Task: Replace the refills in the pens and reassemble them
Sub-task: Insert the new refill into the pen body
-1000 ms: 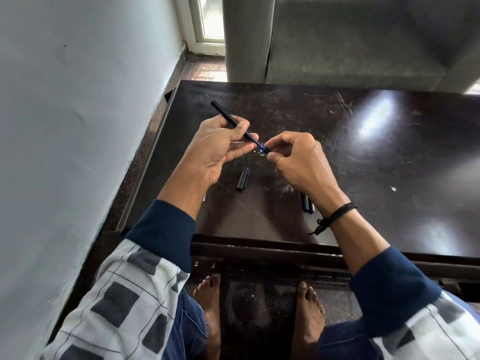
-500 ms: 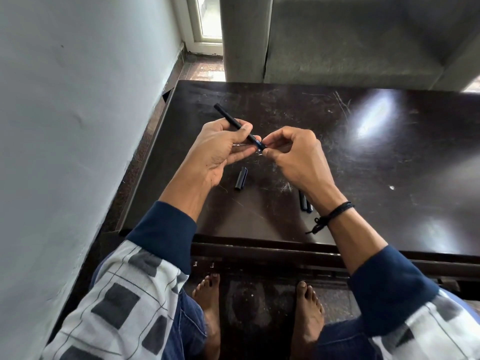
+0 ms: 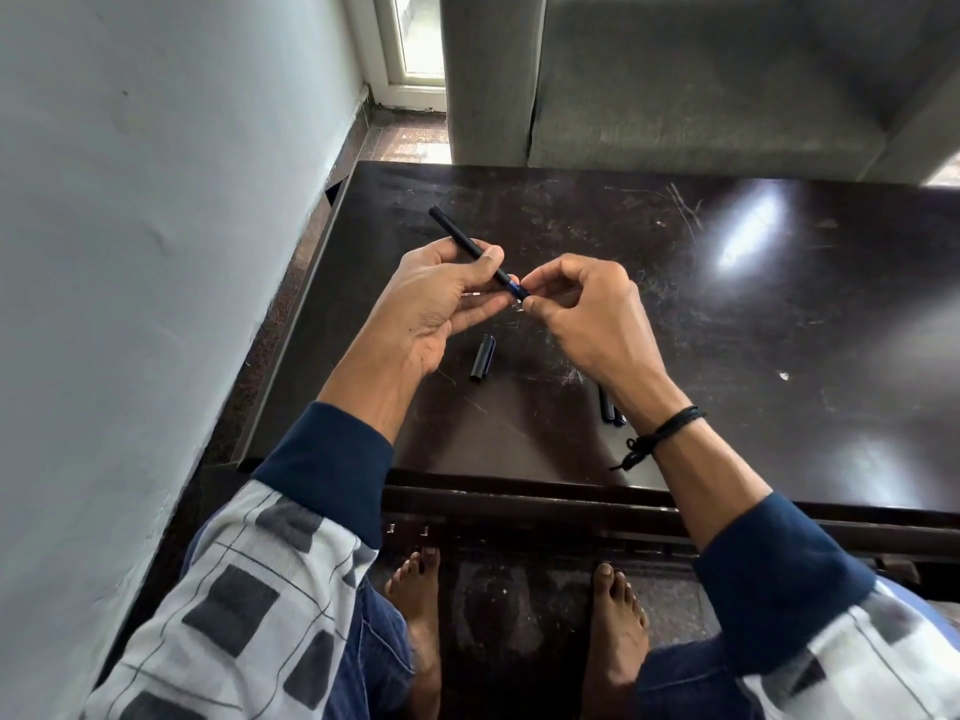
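Black pen parts on a dark brown table, with navy cuffs and checked sleeves.

The pen (image 3: 457,232) is black with a blue band near its tip. The cap (image 3: 483,357) on the table (image 3: 727,330) is black with a blue edge, and the pen pieces (image 3: 608,406) are black. The table is glossy dark brown, crossed by pale scratches. The sleeves (image 3: 249,589) are pale grey-white with dark grey squares and thin dark grid lines, ending in navy cuffs (image 3: 332,459). The wrist cord (image 3: 670,426) is black, the wall (image 3: 156,200) pale blue-grey, the sofa (image 3: 701,80) grey.
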